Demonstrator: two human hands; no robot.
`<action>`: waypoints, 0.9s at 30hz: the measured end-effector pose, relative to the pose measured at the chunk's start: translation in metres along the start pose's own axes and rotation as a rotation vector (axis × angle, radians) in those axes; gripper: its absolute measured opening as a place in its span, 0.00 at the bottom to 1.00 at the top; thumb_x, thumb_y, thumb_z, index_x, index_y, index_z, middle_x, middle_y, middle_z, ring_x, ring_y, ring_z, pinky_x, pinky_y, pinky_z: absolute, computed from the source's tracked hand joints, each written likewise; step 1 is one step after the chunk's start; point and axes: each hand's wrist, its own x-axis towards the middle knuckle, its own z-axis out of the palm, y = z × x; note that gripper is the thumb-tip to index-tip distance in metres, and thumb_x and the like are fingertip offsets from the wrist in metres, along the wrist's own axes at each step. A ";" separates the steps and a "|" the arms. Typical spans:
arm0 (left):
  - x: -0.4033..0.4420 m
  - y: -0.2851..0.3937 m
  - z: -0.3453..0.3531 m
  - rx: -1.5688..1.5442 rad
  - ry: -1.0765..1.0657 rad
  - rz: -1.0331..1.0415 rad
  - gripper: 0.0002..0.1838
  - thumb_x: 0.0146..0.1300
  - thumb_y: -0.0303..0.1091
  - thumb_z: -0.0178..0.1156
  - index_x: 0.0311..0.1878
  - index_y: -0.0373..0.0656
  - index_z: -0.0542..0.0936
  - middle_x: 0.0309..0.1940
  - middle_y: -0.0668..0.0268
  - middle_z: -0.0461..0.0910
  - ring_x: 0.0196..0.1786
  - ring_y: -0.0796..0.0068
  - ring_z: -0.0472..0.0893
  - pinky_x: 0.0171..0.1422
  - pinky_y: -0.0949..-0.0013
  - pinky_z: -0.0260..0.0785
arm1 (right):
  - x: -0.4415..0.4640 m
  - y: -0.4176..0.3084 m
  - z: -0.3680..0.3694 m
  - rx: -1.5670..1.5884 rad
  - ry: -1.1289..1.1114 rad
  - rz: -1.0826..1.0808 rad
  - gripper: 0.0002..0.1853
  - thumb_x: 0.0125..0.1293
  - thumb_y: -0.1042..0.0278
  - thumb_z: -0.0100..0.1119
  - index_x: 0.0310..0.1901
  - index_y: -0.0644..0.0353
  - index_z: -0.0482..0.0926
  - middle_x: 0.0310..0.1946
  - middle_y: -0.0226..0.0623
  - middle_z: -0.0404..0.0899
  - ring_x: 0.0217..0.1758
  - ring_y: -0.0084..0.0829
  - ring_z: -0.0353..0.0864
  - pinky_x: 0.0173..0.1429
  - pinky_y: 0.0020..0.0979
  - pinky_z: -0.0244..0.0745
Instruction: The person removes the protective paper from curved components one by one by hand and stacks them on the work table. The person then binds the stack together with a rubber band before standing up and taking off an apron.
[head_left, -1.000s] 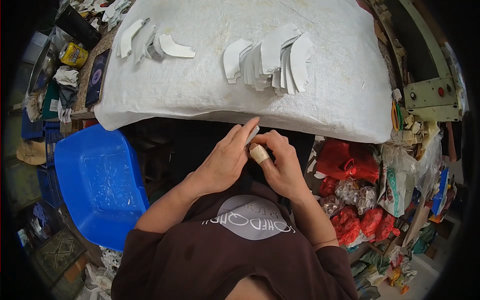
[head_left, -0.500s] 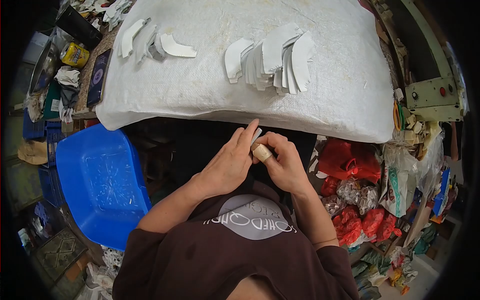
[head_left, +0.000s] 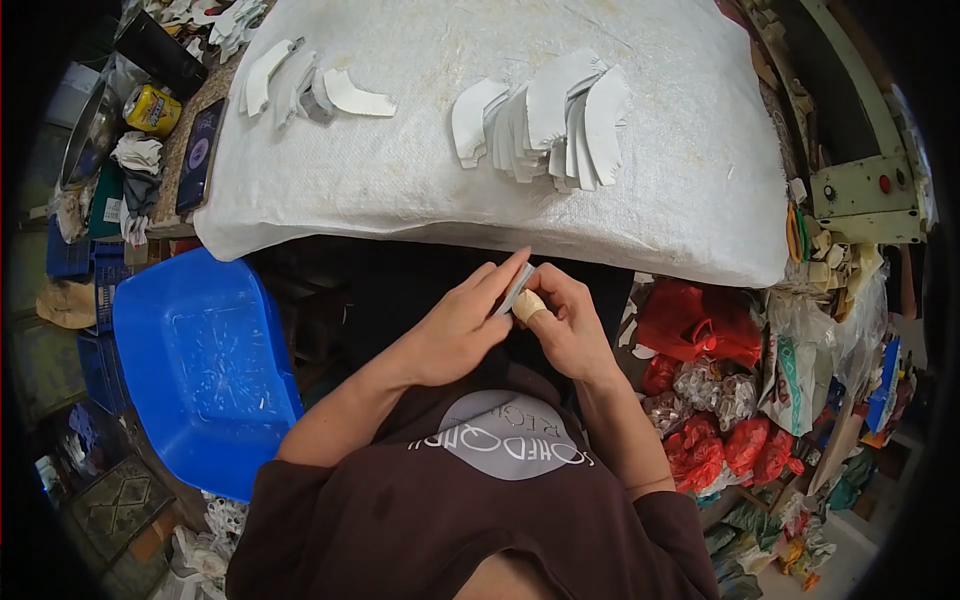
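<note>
Just in front of the table edge, my left hand [head_left: 452, 332] grips a small pale curved piece [head_left: 514, 288] between thumb and fingers. My right hand [head_left: 570, 325] is closed at the other side of that piece, its thumb wrapped in a beige cover [head_left: 527, 308]. The fingers hide part of the piece, and I cannot make out whether a tool is in the right hand. Beyond the hands, a fanned stack of white curved pieces [head_left: 545, 115] lies on a white woven sheet [head_left: 420, 170]. A smaller group of similar pieces [head_left: 357, 97] lies farther left.
A blue basin [head_left: 220, 350] with small white scraps stands at my left. A phone [head_left: 199, 155] and a yellow can [head_left: 152, 110] are by the sheet's left edge. Red bags [head_left: 700, 320] and plastic bundles crowd the right, below a machine housing [head_left: 865, 195].
My left hand has shifted slightly right and down, and more of the pale piece shows between the hands. The stacks on the sheet look unchanged.
</note>
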 end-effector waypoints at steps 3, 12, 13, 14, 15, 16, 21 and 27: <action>0.000 -0.009 0.003 -0.184 -0.019 0.045 0.27 0.64 0.26 0.46 0.67 0.32 0.57 0.51 0.51 0.70 0.51 0.62 0.74 0.55 0.64 0.66 | 0.000 0.004 -0.001 -0.142 0.039 -0.050 0.04 0.58 0.75 0.53 0.34 0.64 0.72 0.27 0.35 0.74 0.31 0.25 0.74 0.36 0.27 0.68; 0.001 0.004 0.005 0.011 0.074 -0.077 0.22 0.67 0.27 0.40 0.64 0.33 0.64 0.37 0.61 0.80 0.37 0.77 0.77 0.46 0.73 0.69 | -0.002 0.005 0.001 -0.630 0.065 -0.323 0.05 0.53 0.73 0.56 0.32 0.60 0.71 0.28 0.36 0.69 0.37 0.36 0.69 0.52 0.36 0.56; 0.000 0.005 0.004 0.065 0.090 -0.104 0.21 0.68 0.27 0.39 0.63 0.32 0.65 0.37 0.61 0.80 0.37 0.76 0.78 0.47 0.73 0.69 | -0.003 0.008 0.002 -0.650 0.094 -0.355 0.06 0.51 0.74 0.56 0.32 0.60 0.72 0.28 0.36 0.69 0.37 0.36 0.69 0.52 0.36 0.56; 0.000 0.001 0.005 0.066 0.092 -0.104 0.21 0.68 0.27 0.39 0.63 0.32 0.65 0.37 0.61 0.80 0.37 0.76 0.78 0.47 0.73 0.69 | -0.004 0.011 0.003 -0.669 0.122 -0.388 0.07 0.50 0.74 0.57 0.33 0.60 0.72 0.28 0.36 0.69 0.37 0.35 0.69 0.51 0.36 0.56; 0.001 -0.004 0.007 -0.014 0.194 -0.086 0.21 0.68 0.27 0.38 0.62 0.31 0.66 0.37 0.60 0.80 0.39 0.76 0.79 0.48 0.72 0.70 | -0.006 0.014 0.005 -0.668 0.120 -0.390 0.07 0.50 0.74 0.57 0.33 0.60 0.72 0.28 0.36 0.69 0.37 0.35 0.69 0.51 0.36 0.56; 0.001 -0.006 0.008 -0.093 0.295 -0.067 0.20 0.68 0.27 0.37 0.61 0.31 0.66 0.38 0.59 0.81 0.40 0.76 0.79 0.49 0.72 0.70 | -0.009 0.018 0.006 -0.615 0.145 -0.380 0.08 0.49 0.74 0.57 0.33 0.60 0.73 0.28 0.36 0.69 0.36 0.36 0.69 0.51 0.35 0.57; 0.002 -0.004 0.009 -0.234 0.375 -0.048 0.20 0.69 0.28 0.35 0.60 0.32 0.67 0.38 0.59 0.81 0.41 0.75 0.80 0.52 0.72 0.70 | -0.008 0.014 0.014 -0.465 0.228 -0.386 0.08 0.50 0.72 0.60 0.33 0.60 0.74 0.27 0.35 0.69 0.35 0.34 0.69 0.49 0.34 0.58; 0.004 0.001 0.005 0.145 0.329 0.182 0.20 0.62 0.19 0.49 0.59 0.34 0.70 0.47 0.51 0.72 0.47 0.56 0.76 0.51 0.65 0.69 | 0.004 0.003 0.015 -0.098 0.097 -0.048 0.12 0.56 0.64 0.62 0.30 0.63 0.72 0.25 0.34 0.70 0.27 0.30 0.69 0.32 0.31 0.63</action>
